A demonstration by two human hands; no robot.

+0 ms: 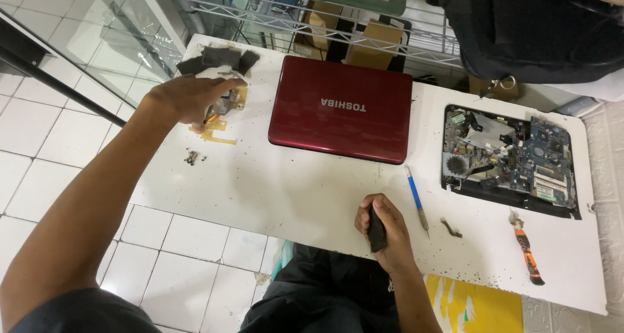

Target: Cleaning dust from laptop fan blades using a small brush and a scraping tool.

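Observation:
My left hand (185, 99) reaches to the table's far left corner and closes around a small metal part with yellow-orange flat cables (224, 105). Dark grey foam pieces (218, 58) lie just beyond it. My right hand (383, 232) rests at the near table edge, fingers wrapped around a small black object (376, 230). A closed red laptop (341, 108) lies in the middle of the white table (273, 183). At the right sits an opened laptop base (510, 160) with its circuit board and fan exposed.
A blue-handled tool (416, 198) lies right of my right hand. A small dark bracket (450, 227) and orange-handled pliers (528, 252) lie near the opened base. Small screws (192, 157) sit near the left edge. A wire shelf (338, 27) and a black bag (533, 27) stand behind.

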